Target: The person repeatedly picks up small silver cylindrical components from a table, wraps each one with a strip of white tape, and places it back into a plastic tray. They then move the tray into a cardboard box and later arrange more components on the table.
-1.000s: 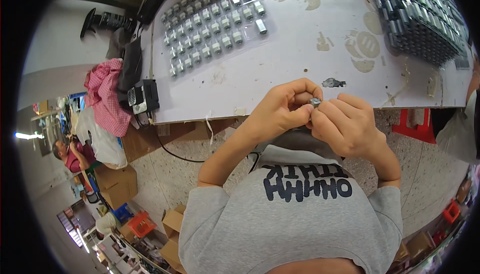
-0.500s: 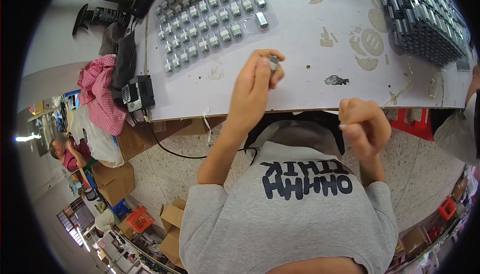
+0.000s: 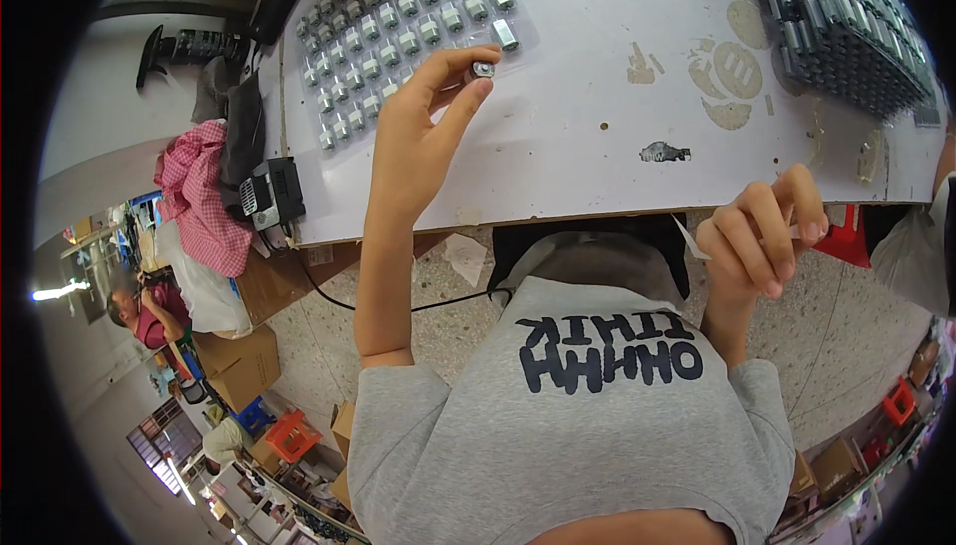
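The left hand (image 3: 423, 132) pinches a metal cylinder (image 3: 483, 70), probably for fingertip control, at the near edge of the clear tray (image 3: 523, 29) left on the counter (image 3: 568, 147); right hand (image 3: 754, 239), loosely curled, seemingly holds a pale strip (image 3: 690, 237)

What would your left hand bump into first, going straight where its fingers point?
Likely the silver part at the right end of the clear tray, though height is hard to judge.
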The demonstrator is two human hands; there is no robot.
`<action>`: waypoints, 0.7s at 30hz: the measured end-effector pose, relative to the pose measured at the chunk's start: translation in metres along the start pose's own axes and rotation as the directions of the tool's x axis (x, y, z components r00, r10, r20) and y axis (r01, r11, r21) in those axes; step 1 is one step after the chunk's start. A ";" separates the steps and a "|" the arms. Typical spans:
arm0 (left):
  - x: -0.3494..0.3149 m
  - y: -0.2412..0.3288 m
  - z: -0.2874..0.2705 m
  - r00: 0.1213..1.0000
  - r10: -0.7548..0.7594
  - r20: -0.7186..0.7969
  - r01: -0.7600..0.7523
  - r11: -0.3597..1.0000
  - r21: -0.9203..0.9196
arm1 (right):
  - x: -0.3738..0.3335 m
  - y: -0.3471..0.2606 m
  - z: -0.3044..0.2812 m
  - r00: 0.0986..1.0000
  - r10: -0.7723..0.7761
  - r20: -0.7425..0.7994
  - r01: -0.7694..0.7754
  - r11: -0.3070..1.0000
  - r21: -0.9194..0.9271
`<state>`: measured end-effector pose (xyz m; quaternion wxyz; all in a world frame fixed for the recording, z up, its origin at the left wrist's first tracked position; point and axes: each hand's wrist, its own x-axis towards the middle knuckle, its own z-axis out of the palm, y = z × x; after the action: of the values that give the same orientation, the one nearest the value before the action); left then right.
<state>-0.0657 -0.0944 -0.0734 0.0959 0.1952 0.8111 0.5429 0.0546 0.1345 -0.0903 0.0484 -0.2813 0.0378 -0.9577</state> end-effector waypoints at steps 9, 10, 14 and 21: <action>0.019 -0.002 -0.004 0.981 0.012 -0.193 0.048 0.951 0.305 | -0.008 -0.042 0.022 0.987 0.008 0.159 0.043 0.950 -0.310; 0.021 -0.003 -0.003 0.973 -0.004 -0.230 0.079 0.946 0.315 | -0.011 -0.047 0.025 0.990 -0.003 0.141 0.047 0.948 -0.313; 0.028 -0.010 0.005 0.971 -0.001 -0.239 0.078 0.947 0.311 | -0.017 -0.051 0.029 0.995 -0.060 0.080 0.081 0.949 -0.305; 0.029 -0.020 0.008 0.915 0.366 -0.172 -0.064 0.551 0.832 | -0.021 -0.049 0.025 0.993 -0.115 -0.004 0.108 0.947 -0.301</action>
<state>-0.0934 -0.0817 -0.0930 -0.2075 0.2237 0.9415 0.1427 0.0818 0.1846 -0.0760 -0.0496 -0.2767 0.1674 -0.9449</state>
